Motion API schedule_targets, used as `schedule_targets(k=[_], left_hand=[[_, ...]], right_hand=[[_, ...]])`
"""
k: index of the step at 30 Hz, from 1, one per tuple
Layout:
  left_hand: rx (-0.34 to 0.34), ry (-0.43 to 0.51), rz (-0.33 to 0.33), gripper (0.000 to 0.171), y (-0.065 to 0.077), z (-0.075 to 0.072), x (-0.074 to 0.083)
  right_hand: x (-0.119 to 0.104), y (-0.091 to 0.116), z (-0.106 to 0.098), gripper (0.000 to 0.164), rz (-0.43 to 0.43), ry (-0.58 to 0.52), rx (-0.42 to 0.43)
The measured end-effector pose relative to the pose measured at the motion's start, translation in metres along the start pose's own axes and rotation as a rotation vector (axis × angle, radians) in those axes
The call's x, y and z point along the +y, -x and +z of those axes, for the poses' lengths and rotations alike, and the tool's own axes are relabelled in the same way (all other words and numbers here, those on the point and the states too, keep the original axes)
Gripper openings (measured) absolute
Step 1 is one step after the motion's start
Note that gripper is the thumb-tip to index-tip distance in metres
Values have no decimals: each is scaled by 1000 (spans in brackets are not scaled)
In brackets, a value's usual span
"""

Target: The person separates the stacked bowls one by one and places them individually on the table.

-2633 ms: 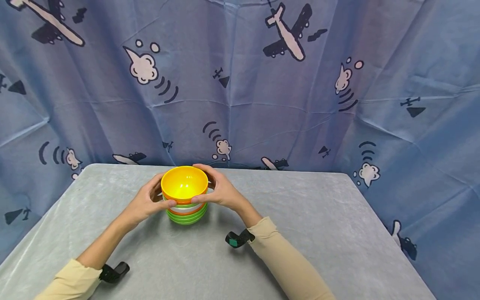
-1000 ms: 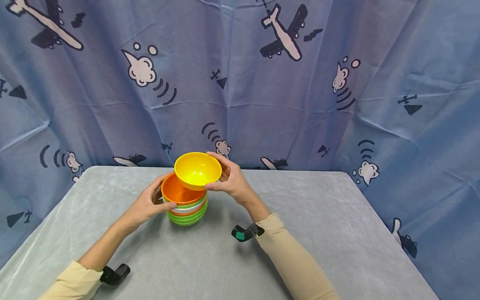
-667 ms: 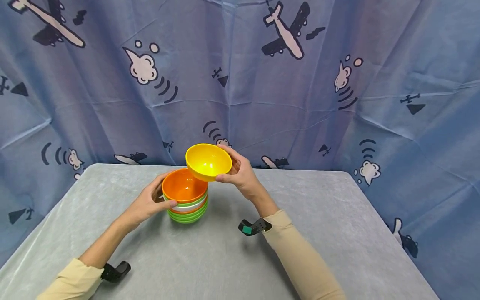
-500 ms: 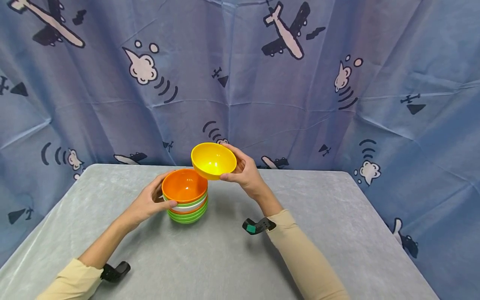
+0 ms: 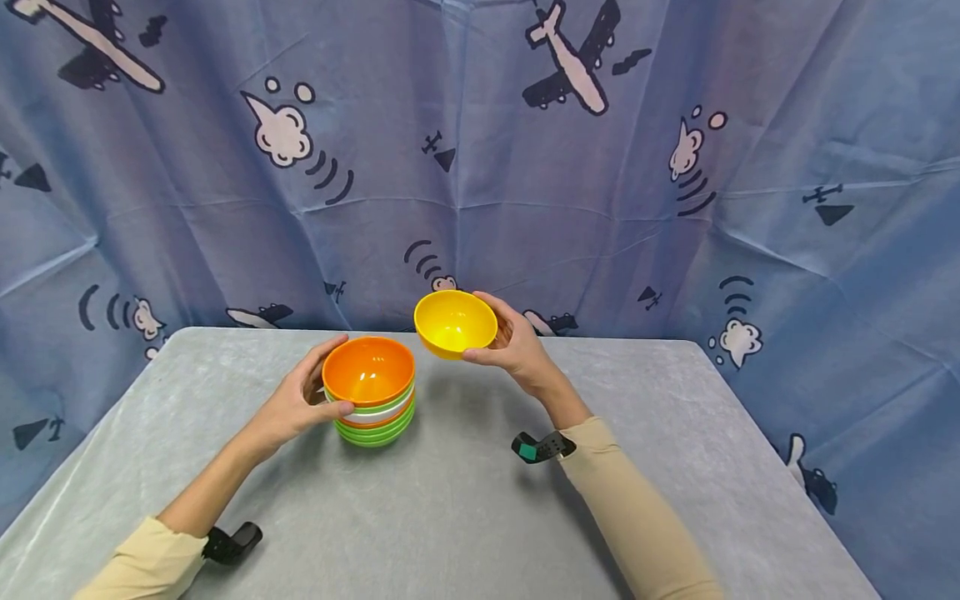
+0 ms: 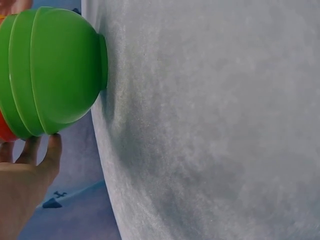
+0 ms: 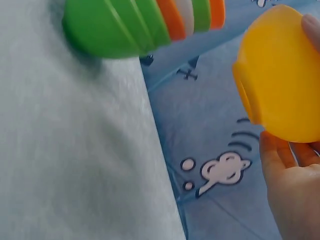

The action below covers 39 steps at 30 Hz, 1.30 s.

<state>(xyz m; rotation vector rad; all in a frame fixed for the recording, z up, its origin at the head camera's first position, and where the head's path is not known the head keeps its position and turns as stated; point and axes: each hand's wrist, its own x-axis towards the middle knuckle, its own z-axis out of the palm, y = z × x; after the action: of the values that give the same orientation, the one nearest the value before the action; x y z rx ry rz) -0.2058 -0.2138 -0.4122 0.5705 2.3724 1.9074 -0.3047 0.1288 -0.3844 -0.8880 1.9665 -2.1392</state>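
A yellow bowl [image 5: 455, 323] hangs above the table, its rim gripped by my right hand [image 5: 517, 343], thumb in front and fingers behind. In the right wrist view, the yellow bowl [image 7: 282, 75] shows its outside and foot. To its left stands a stack of nested bowls [image 5: 373, 417], orange on top, with green, white and orange rims below and green ones at the bottom. My left hand [image 5: 296, 404] holds the stack's left side, thumb at the front. In the left wrist view, fingertips [image 6: 52, 142] touch the green bowls [image 6: 65, 65].
A grey cloth-covered table [image 5: 450, 517] lies beneath, its back edge close behind the stack. Behind it hangs a blue curtain [image 5: 510, 167] printed with planes and clouds. Each wrist carries a black camera mount [image 5: 543, 447].
My right hand has lifted the yellow bowl off the stack and carried it to the right, uncovering the orange bowl. The left hand has stayed on the stack.
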Motion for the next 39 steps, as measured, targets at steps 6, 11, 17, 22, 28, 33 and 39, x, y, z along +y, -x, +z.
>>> schedule_targets(k=[6,11,17,22,28,33,39], left_hand=[[1,5,9,83,0,-1,0],[-8,3,12,82,-1,-2,-1],[-8,-5,18,82,-1,-2,-1],[-8,-12,10,82,-1,-2,-1],[-4,-16,4,82,0,-2,-2],[-5,-13,9,82,0,-2,-1],[-3,-15,8,82,-1,-2,-1]], right_hand=[[8,3,-10,91,59,82,31],[18,1,-16,92,100,122,31],[31,-4,-20,89,142,150,25],[44,-9,-23,88,173,161,30],[57,-13,-25,92,204,155,40],[63,-14,-26,93,223,158,53],[70,-14,-26,94,263,176,76]])
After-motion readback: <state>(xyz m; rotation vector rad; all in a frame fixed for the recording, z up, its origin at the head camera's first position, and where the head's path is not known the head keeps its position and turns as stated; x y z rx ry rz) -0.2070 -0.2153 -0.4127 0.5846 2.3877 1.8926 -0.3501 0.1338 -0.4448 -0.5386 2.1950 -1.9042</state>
